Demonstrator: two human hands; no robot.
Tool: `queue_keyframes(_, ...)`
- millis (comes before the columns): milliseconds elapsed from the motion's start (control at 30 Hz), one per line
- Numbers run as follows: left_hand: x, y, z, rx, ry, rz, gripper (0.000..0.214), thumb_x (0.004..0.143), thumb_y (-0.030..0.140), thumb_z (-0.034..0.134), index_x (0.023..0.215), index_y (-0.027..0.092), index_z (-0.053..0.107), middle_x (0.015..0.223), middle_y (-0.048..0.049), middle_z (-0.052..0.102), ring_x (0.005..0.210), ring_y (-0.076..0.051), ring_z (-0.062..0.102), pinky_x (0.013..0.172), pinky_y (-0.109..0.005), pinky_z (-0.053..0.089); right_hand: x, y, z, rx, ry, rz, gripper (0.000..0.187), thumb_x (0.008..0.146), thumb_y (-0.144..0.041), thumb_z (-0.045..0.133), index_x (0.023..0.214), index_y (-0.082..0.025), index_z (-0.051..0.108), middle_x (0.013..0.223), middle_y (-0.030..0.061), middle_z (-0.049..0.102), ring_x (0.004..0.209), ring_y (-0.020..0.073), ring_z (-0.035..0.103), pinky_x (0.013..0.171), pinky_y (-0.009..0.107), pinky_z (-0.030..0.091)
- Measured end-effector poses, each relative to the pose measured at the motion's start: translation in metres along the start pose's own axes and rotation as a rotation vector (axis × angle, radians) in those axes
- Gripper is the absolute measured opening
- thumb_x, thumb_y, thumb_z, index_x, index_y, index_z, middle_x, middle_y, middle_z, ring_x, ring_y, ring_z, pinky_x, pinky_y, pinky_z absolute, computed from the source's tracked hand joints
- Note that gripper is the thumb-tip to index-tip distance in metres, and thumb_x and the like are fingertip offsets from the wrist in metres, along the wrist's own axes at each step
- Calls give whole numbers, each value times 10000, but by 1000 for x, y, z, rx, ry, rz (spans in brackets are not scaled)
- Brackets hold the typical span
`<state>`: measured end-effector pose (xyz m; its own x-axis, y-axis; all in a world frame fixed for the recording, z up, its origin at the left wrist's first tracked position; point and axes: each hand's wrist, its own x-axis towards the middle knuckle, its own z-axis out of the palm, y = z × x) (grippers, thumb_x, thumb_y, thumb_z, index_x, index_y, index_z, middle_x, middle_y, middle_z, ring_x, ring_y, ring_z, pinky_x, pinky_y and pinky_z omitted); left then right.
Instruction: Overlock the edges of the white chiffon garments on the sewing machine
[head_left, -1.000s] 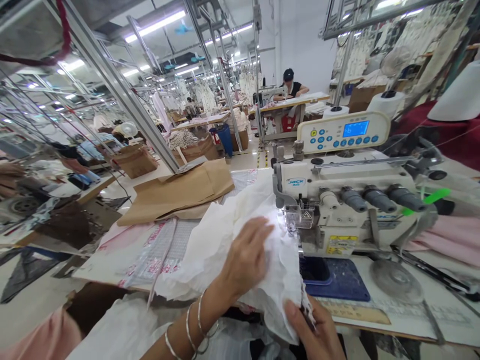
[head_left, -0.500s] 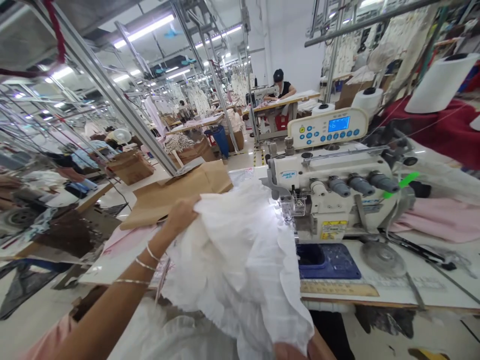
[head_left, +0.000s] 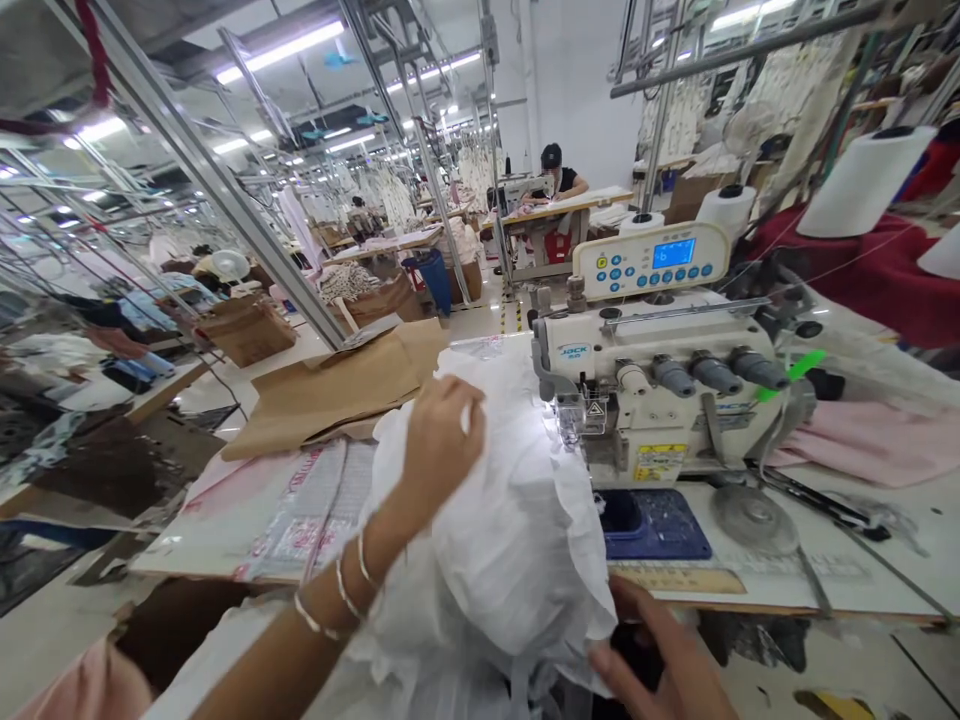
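White fabric with a wavy edge runs from under the presser area of a white overlock sewing machine down over the table's front edge. Over the fabric's upper part is my left hand, fingers loosely bent, thumb apart from them, no cloth visibly gripped. It wears thin bangles at the wrist. At the lower right, my right hand has its thumb and fingers spread apart beside the fabric's right edge, the thumb tip against it. The machine's lamp lights the cloth near the needle.
Brown paper and plastic-wrapped material lie left on the table. Right of the fabric are a blue tray, a ruler and pink cloth. Thread cones stand behind. A person sits at another machine.
My left hand has released the fabric's upper left part and moved right over the cloth. My right hand has come further into view at the lower right, fingers now spread.
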<state>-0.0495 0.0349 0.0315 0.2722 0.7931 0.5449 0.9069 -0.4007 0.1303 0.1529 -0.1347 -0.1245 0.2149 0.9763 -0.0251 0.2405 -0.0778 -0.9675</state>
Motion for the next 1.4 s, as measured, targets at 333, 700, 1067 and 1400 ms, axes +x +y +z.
queue_keyframes(333, -11, 65, 25, -361, -235, -226, 104, 752, 140, 622, 659, 185, 623, 739, -14, 614, 777, -189, 574, 749, -370, 455, 40, -35, 15, 276, -136, 46, 433, 852, -538, 558, 626, -170, 528, 589, -32, 475, 560, 109, 403, 497, 199, 314)
queue_keyframes(700, -32, 54, 34, -280, 108, 372, 187, 856, 17, 446, 897, 138, 582, 888, -65, 634, 841, -185, 577, 727, -340, 489, 29, -28, 22, 122, -52, -57, 400, 877, -501, 538, 645, -176, 535, 573, -44, 423, 547, 104, 369, 492, 187, 318)
queue_keyframes(1067, -50, 50, 26, -182, 11, 655, 217, 928, 50, 417, 1073, 46, 579, 1045, -134, 655, 1121, -224, 587, 935, -376, 556, 28, -21, 16, 67, -56, -86, 372, 870, -476, 552, 660, -171, 592, 564, -25, 503, 532, 114, 440, 493, 175, 383)
queue_keyframes(1400, -41, 49, 25, -164, 33, 684, 190, 936, 74, 437, 1039, 66, 596, 1025, -126, 651, 1091, -240, 597, 935, -396, 558, 33, -35, 21, 139, -27, -55, 394, 873, -484, 549, 631, -173, 551, 565, -42, 420, 547, 104, 373, 506, 194, 325)
